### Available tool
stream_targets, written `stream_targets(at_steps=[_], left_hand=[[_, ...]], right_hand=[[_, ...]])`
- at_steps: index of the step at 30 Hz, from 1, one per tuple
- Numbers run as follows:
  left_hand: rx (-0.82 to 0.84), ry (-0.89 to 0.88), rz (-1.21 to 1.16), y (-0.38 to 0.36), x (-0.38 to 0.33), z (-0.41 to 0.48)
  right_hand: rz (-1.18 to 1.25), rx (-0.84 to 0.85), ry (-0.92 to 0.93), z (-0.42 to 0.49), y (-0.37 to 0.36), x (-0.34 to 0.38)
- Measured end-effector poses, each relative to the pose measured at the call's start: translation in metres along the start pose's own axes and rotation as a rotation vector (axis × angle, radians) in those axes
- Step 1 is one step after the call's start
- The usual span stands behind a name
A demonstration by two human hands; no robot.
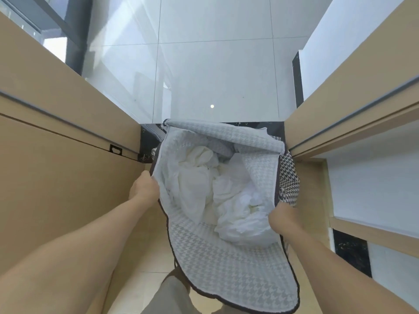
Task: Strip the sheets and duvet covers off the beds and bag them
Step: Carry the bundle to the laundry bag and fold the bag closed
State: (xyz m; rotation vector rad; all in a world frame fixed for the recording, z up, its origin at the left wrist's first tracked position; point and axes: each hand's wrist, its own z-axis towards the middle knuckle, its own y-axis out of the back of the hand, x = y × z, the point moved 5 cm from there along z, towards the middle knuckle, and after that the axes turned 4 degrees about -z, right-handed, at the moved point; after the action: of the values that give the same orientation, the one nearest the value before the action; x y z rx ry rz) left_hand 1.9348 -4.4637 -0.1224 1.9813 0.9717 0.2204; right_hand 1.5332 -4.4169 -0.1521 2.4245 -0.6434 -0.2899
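A large houndstooth laundry bag (229, 266) stands open on the floor in a doorway, right below me. Crumpled white bed linen (226, 193) fills its inside. My left hand (145, 186) grips the bag's left rim, fingers curled over the edge. My right hand (283, 217) grips the right rim, its fingertips hidden behind the fabric. Both hands hold the mouth spread wide.
Tan wooden door frame panels rise on the left (68, 168) and right (353, 105). Beyond the bag lies a glossy white tiled floor (213, 71) past a black threshold strip (147, 141). My trouser leg (172, 293) shows at the bottom.
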Motion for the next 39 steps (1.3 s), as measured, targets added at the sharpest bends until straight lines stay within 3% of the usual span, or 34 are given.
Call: stream_targets(at_steps=[4,10,17,21,27,29,35,39], left_hand=[[-0.020,-0.276,-0.032,0.030,-0.037,-0.024],[-0.063,-0.481,-0.229,0.093,-0.073,-0.071],[0.068,-0.327,-0.050,0.078,0.003,-0.054],[0.149,-0.244,0.029,0.058,0.016,-0.034],[0.227,-0.244,0.193,0.060,0.009,-0.011],[0.155,-0.227,0.249,0.074,-0.003,-0.002],[-0.264,-0.215,0.265,0.112,-0.063,0.045],[-0.190,-0.154,0.118,0.099,-0.096,0.099]], right_hand=[[0.293,-0.252,0.041,-0.015,0.079,-0.002],[0.271,-0.448,0.224,-0.083,0.170,0.014],[0.043,-0.431,-0.003,-0.082,0.131,-0.047],[-0.078,-0.298,-0.098,-0.075,0.106,-0.056],[-0.004,-0.251,-0.041,-0.062,0.100,-0.029],[0.045,-0.275,0.013,-0.050,0.104,-0.012],[0.311,-0.276,0.111,0.014,0.128,0.029],[0.496,-0.279,0.112,0.068,0.152,0.050]])
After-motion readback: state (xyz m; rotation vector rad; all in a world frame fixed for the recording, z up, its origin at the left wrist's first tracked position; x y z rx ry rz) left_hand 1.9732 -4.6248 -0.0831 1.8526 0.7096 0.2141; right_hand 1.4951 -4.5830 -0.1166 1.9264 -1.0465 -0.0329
